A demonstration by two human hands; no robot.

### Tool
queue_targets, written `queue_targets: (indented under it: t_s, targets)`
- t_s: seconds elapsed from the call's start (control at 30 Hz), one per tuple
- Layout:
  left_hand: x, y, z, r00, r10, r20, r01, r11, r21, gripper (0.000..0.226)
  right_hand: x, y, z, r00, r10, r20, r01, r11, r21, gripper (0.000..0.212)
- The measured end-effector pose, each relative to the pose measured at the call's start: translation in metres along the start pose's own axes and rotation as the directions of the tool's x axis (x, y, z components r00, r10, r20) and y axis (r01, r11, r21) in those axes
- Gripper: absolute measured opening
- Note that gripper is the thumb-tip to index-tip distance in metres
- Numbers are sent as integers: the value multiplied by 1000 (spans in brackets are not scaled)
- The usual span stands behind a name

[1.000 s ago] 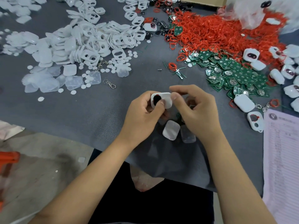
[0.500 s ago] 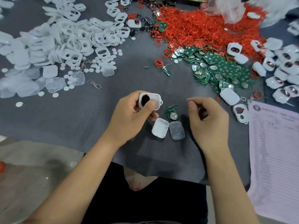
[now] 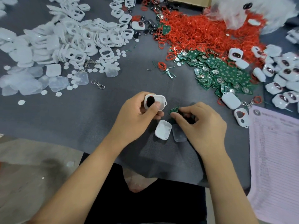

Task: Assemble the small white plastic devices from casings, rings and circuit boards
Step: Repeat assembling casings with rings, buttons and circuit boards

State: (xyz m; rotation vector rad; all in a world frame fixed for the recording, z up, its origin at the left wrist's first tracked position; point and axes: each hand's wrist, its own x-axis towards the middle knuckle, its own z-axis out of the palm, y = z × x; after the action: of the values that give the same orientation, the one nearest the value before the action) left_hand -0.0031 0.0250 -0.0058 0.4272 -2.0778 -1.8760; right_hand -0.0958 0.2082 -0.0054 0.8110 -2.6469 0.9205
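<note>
Gripping a white casing point(image 3: 155, 102) w/ dark oval window, the left hand point(image 3: 137, 113) curls round it, thumb pressed on its face, just above the grey mat point(image 3: 80, 113). Right hand point(image 3: 202, 125) pinches a green circuit board point(image 3: 174, 110) at the fingertips, just right of the casing. A white shell point(image 3: 163, 129) & clear cover point(image 3: 178, 134) lie between the hands. Red rings point(image 3: 202, 33) and more boards point(image 3: 223, 71) are heaped well behind.

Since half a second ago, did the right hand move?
Yes. The right hand went left, toward the white back shell lying on the cloth, and now pinches the green circuit board that lay beside it.
</note>
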Motion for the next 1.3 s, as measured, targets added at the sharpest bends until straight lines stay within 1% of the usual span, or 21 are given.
queue_targets:
  t_s: [0.1, 0.2, 0.3, 0.47, 0.53, 0.63, 0.7, 0.77, 0.83, 0.93, 1.0, 1.1, 1.2, 1.3]
  targets:
    - [0, 0, -1, 1000, -9, 9, 9, 1000, -24, 12, -1, -2, -1, 1000, 4, 15, -4, 1000, 5, 31]
    - [1, 0, -4, 1000, -22, 10, 22, 999, -33, 10, 1, -1, -3, 999, 9, 53, -10, 1000, 14, 25]
    - [1, 0, -5, 999, -33, 19, 33, 999, -10, 7, 2, 0, -3, 994, 45, 96, -49, 998, 39, 21]
    - [-2, 1, -4, 1000, -14, -13, 14, 1000, -9, 6, 1, 6, -3, 987, 127, 101, -136, 987, 82, 25]
    - [-3, 1, -4, 1000, -15, -11, 15, 999, -33, 6, 1, 9, -1, 986, 146, 83, -158, 974, 163, 21]
    - [-2, 3, -4, 999, -36, 19, 38, 995, -97, 11, 2, 13, -1, 984, 180, -7, -165, 915, 369, 15]
    - [-2, 4, -5, 998, -49, 47, 55, 989, -139, 13, 2, 14, -2, 978, 199, -56, -159, 897, 412, 11]
    - [-1, 5, -6, 997, -50, 65, 60, 987, -148, 12, 3, 13, -2, 979, 200, -47, -166, 905, 392, 6]
    - [-1, 5, -6, 996, -46, 74, 56, 988, -142, 11, 2, 11, -2, 981, 193, -1, -182, 929, 322, 2]
    - [-2, 4, -7, 996, -52, 78, 62, 989, -132, 11, 1, 7, -2, 982, 186, 34, -189, 960, 207, 8]
    - [-3, 4, -7, 995, -53, 81, 64, 988, -138, 11, 1, 5, -3, 984, 173, 33, -177, 969, 171, 4]
    - [-3, 6, -6, 996, -62, 65, 71, 985, -156, 11, -1, 0, -4, 994, 107, -24, -106, 993, 49, 9]
    - [-3, 7, -3, 997, -78, 3, 77, 976, -204, 13, -12, -2, -6, 992, 18, -124, -19, 1000, -11, 10]
    - [-2, 7, -2, 996, -85, -11, 79, 966, -248, 13, -31, 3, -10, 988, -87, -129, 81, 996, -48, 16]
